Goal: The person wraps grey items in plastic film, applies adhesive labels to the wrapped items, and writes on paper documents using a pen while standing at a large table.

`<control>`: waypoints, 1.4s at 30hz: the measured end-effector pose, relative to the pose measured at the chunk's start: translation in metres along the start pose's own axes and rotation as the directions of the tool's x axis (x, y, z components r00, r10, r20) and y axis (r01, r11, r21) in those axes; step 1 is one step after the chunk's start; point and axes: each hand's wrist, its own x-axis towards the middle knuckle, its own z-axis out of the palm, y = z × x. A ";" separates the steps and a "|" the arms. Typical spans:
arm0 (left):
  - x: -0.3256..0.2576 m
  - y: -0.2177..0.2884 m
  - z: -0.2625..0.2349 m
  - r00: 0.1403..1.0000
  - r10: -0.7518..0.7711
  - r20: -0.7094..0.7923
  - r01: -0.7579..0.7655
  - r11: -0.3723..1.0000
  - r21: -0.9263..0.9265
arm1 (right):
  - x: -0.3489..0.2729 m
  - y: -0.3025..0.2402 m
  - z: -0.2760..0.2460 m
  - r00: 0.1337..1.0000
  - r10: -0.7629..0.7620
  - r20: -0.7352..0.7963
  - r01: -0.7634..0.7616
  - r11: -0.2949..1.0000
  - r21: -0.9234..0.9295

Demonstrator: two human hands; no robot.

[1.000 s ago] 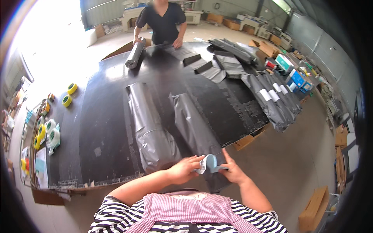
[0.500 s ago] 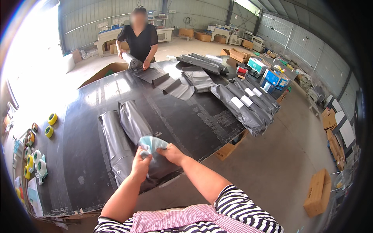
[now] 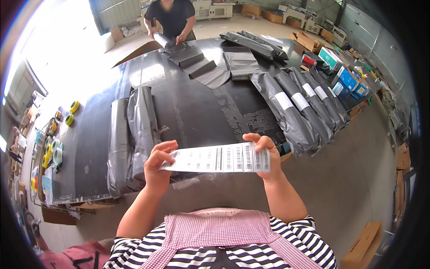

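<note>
A strip of white barcode labels (image 3: 206,159) is stretched between my hands above the table's near edge. My left hand (image 3: 160,161) pinches its left end, and my right hand (image 3: 265,154) grips the right end, where the labels look stacked or folded. Just beyond my left hand lie two long packages wrapped in grey plastic, one (image 3: 118,148) on the left and the other (image 3: 142,121) against it. To the right lie several similar grey packages (image 3: 273,103), some with white labels on them.
Across the black table (image 3: 192,121) a person (image 3: 172,20) handles a grey roll with loose grey sheeting (image 3: 201,69). Yellow tape rolls (image 3: 69,119) sit at the left edge. Blue boxes (image 3: 349,78) stand at the far right, and a cardboard box (image 3: 365,244) on the floor.
The bunched strip is now spread out between my hands, which have moved apart, the right hand farther right. The view has shifted, and the person opposite still handles the grey roll.
</note>
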 end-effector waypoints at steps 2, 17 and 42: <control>0.006 -0.009 0.032 0.990 -0.117 -0.081 0.095 0.965 -0.243 | -0.007 -0.029 0.004 0.999 0.008 0.041 -0.006 1.000 -0.029; 0.063 -0.038 0.231 0.747 -0.546 0.379 0.652 0.493 -0.576 | -0.011 -0.101 -0.046 0.930 -0.050 0.364 0.365 0.018 -0.931; 0.134 -0.052 0.605 0.788 -0.459 0.410 0.615 0.601 -0.510 | -0.077 -0.363 -0.227 0.872 -0.154 -0.465 -0.155 0.813 -0.561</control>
